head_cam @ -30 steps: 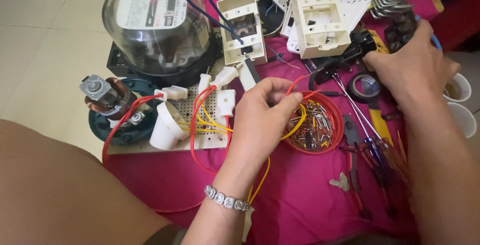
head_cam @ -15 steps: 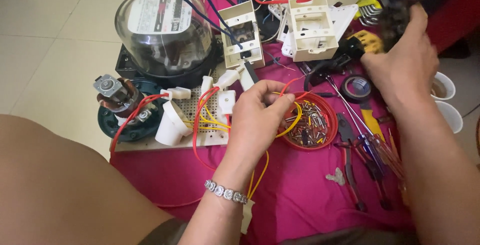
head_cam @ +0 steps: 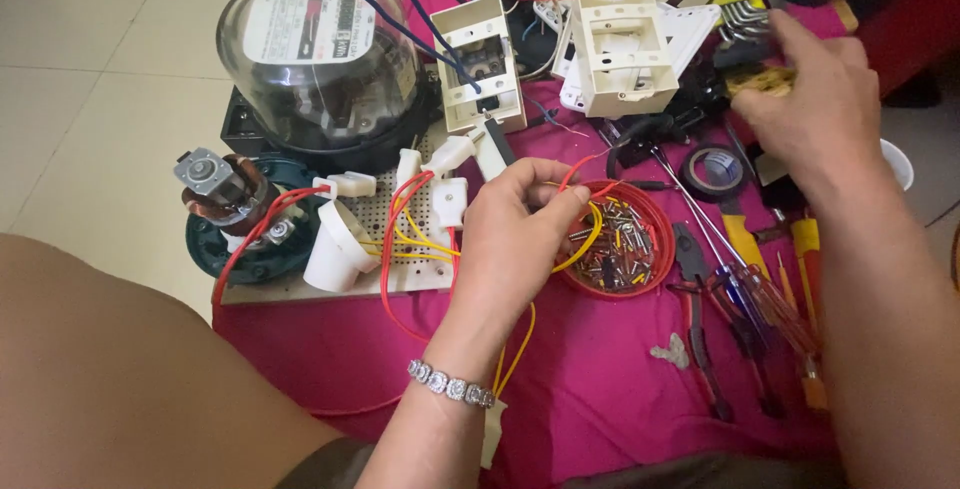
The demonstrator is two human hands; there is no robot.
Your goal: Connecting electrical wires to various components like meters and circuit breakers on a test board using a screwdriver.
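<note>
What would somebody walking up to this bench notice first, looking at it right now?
Probably the big glass-domed electric meter at the upper left, standing behind a perforated board strung with red and yellow wires. At the centre the left hand pinches a bundle of yellow and red wires over a red dish of small metal parts. The right hand reaches to the upper right, over a yellow-and-black tool among scattered tools on the pink cloth.

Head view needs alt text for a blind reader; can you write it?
The left hand pinches red and yellow wires beside a red dish of small parts, while the right hand reaches toward tools on a pink cloth. A glass-domed meter stands behind.
</note>
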